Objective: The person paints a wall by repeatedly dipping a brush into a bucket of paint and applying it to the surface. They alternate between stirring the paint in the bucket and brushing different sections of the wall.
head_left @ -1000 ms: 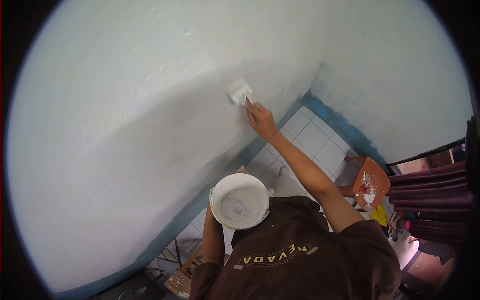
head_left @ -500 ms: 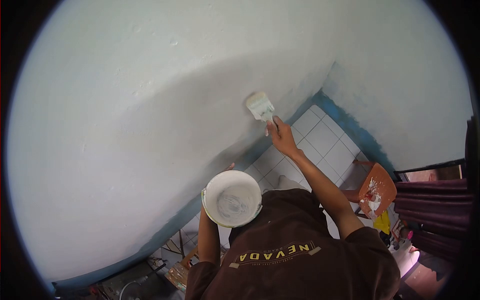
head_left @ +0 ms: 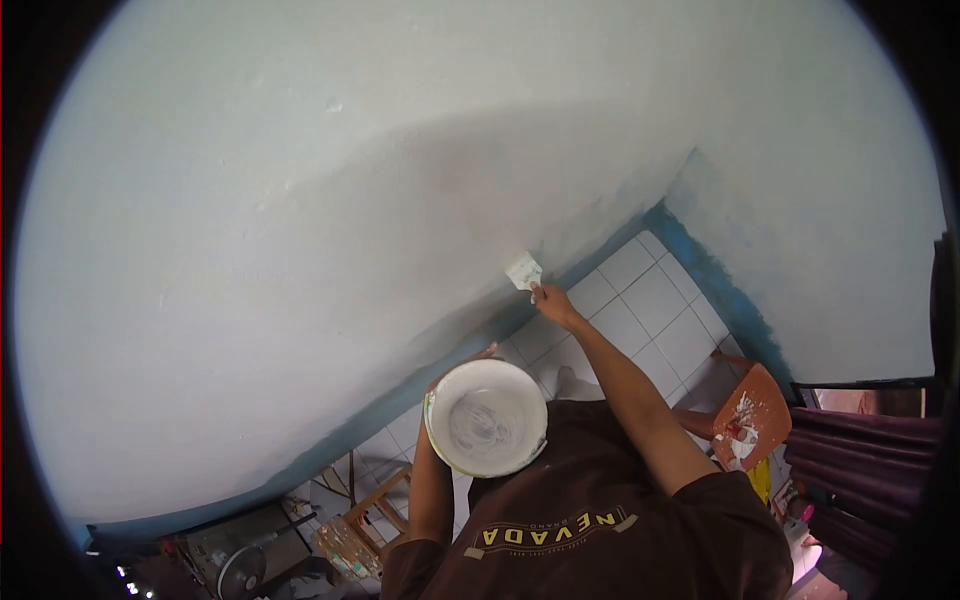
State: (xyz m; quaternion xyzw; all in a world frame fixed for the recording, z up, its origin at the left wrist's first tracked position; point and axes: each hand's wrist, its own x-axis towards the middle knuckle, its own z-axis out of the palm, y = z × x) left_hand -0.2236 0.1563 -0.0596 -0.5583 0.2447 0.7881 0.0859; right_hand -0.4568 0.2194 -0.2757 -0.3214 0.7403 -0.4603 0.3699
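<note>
My right hand (head_left: 554, 303) grips the handle of a wide paintbrush (head_left: 523, 270). The brush head, coated in white, is at the lower part of the wall (head_left: 300, 260), just above the blue band. With my left hand (head_left: 489, 351) I support a white paint bucket (head_left: 537, 425) close to my chest; only some fingertips show beyond its far rim, and the rest of the hand is hidden. White paint streaks cover the bucket's bottom and inner wall.
An orange plastic chair (head_left: 765, 415), spattered white, stands at the right by a dark purple curtain (head_left: 860, 437). At lower left are a paint-stained wooden piece (head_left: 345, 548) and a fan (head_left: 241, 573). White tiles (head_left: 655, 290) cover the floor.
My right hand has brought the brush down the wall, nearer the blue band. The view has shifted slightly, and the bucket now appears lower and further right, still held by my left hand.
</note>
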